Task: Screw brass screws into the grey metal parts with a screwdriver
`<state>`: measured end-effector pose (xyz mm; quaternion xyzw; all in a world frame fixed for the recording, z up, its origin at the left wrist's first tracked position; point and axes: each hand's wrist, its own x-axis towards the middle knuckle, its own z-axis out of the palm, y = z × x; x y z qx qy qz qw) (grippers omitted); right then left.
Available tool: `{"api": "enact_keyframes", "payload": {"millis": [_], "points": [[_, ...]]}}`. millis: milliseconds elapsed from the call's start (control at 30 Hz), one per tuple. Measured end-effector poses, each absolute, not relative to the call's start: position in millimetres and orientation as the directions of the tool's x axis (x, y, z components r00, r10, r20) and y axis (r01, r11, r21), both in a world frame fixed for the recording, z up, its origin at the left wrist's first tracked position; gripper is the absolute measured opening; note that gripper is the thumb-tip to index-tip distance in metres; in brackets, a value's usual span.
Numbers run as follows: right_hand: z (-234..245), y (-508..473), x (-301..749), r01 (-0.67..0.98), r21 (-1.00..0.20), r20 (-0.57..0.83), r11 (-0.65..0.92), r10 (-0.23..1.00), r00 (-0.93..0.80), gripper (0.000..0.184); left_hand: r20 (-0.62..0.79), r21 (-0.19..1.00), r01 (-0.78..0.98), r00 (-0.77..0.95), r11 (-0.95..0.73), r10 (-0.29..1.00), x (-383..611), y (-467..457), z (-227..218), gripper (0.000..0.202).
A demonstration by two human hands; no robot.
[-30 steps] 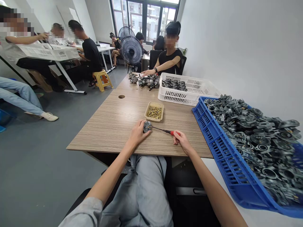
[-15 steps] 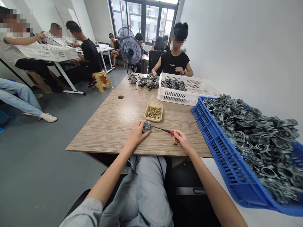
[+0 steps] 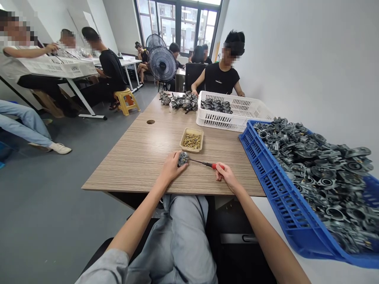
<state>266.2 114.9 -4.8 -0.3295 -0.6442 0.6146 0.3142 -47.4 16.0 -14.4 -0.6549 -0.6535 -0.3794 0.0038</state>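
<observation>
My left hand (image 3: 171, 167) is closed around a small grey metal part (image 3: 182, 158) resting on the wooden table (image 3: 142, 154). My right hand (image 3: 227, 176) grips the red handle of a thin screwdriver (image 3: 204, 162), whose tip meets the part. Just beyond the part sits a small beige tray of brass screws (image 3: 192, 140).
A blue crate (image 3: 272, 181) heaped with grey metal castings stands at my right. A white basket (image 3: 233, 108) with a few parts lies further back, with loose parts beside it. A person in black sits at the far end. Other people work at tables on the left; two fans stand behind.
My hands stay put on the part and screwdriver. The person at the far end of the table has drawn the arm back and shifted to the right.
</observation>
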Motion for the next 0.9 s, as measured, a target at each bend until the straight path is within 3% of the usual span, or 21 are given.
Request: {"api": "enact_keyframes", "payload": {"millis": [533,667,800,900], "points": [[-4.4,114.4,265.1,0.035,-0.999,-0.007,0.016,0.817,-0.577,0.066,0.506,0.489,0.859,-0.140,-0.149,0.851,-46.6,14.8,-13.1,0.050],[0.5,116.6,271.9,0.020,-0.992,0.103,0.126,0.884,-0.456,0.059,0.508,0.460,0.884,-0.181,-0.087,0.842,-44.2,13.4,-12.2,0.052],[1.9,118.9,285.1,0.267,-0.876,0.310,0.402,0.893,-0.326,0.047,0.508,0.479,0.878,-0.284,0.007,0.813,-44.1,13.3,-13.5,0.056],[-7.4,117.6,291.0,0.470,-0.764,0.368,0.443,0.896,-0.247,0.040,0.499,0.513,0.857,-0.265,-0.035,0.825,-45.9,13.2,-14.1,0.052]]}}
